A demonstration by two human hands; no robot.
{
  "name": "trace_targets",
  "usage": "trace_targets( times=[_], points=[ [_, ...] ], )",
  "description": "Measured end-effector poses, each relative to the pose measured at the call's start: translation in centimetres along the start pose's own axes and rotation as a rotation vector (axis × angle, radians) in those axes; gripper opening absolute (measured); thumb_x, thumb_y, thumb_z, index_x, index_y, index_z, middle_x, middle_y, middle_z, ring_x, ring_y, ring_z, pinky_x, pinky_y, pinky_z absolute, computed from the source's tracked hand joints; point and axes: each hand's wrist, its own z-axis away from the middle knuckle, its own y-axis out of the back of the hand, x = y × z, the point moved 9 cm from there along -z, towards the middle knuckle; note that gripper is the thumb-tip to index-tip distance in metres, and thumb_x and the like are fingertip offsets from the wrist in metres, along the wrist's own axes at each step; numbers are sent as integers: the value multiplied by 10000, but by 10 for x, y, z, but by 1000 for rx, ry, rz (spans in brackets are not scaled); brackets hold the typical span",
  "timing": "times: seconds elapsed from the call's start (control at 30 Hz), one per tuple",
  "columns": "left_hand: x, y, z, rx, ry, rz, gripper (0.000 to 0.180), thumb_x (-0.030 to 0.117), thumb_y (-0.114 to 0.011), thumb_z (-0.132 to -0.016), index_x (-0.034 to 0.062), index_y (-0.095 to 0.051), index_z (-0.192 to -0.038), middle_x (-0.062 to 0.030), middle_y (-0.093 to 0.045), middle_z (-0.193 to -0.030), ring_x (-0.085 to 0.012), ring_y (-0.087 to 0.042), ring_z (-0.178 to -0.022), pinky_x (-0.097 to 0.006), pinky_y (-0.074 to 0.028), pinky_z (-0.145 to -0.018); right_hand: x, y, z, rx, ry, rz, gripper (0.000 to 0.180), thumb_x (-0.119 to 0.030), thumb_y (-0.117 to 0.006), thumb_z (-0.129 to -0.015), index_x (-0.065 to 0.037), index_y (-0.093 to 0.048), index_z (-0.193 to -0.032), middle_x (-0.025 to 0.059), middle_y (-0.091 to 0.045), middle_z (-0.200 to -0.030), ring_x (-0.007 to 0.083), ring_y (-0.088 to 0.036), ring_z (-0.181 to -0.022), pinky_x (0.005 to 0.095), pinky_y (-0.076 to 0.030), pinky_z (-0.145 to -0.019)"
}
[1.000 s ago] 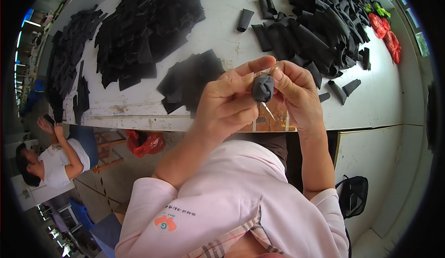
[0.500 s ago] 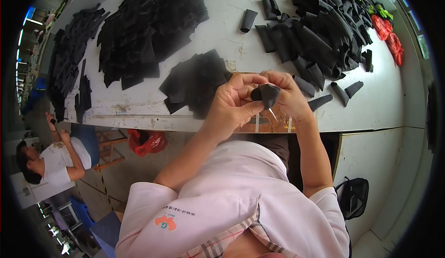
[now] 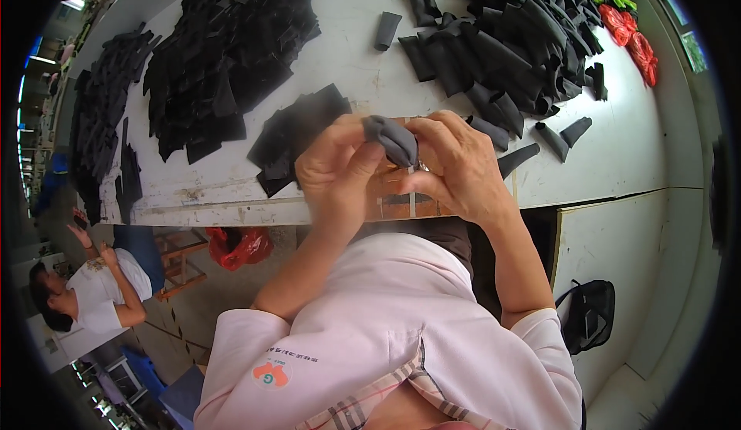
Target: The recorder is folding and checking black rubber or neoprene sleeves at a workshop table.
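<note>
A small dark grey fabric piece [image 3: 395, 141], bunched into a folded tube, is held up between my two hands over the table's near edge. My left hand [image 3: 337, 166] pinches its left end between thumb and fingers and is slightly blurred. My right hand [image 3: 457, 161] curls round the right side, its fingertips on the fabric and its thumb below. A small shiny bit shows by the right fingers; its kind is too hidden to tell. Behind my left hand lies a fanned stack of flat black fabric pieces [image 3: 289, 133].
Piles of flat black fabric [image 3: 224, 67] cover the table's left side. A heap of rolled black fabric tubes [image 3: 517, 44] lies at the right, with red plastic bags [image 3: 631, 40] beyond. A red bag [image 3: 239, 246] hangs below the edge. Another person [image 3: 108, 275] sits at the left.
Both hands have shifted a little left with the fabric piece, which is turned and bunched differently. The thin pointed metal tip below it is no longer plainly visible. The view has shifted slightly.
</note>
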Motion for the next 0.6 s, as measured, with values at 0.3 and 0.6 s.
trace_targets(
  times=[0.3, 0.6],
  points=[
    [-47, -5, 9, 0, 396, 222, 151, -56, -558, -779, -17, -568, -925, -84, -589, -903, -107, -536, -874, -237, -442, -785, 42, -39, 31, -144, -4, 336, 376, -342, -716, -588, -67, -483, -695, 48, -509, -649, 229, -527, -646, 337, -427, -539],
    [-47, -20, -2, -236, 321, -311, 113, -56, -657, -700, 11, -566, -710, -23, -571, -748, -43, -481, -648, -179, -426, -576, 33, -31, 30, -78, 59, 154, 237, -128, -691, -606, -62, -484, -702, 48, -490, -614, 252, -514, -615, 363, -417, -514]
  ],
)
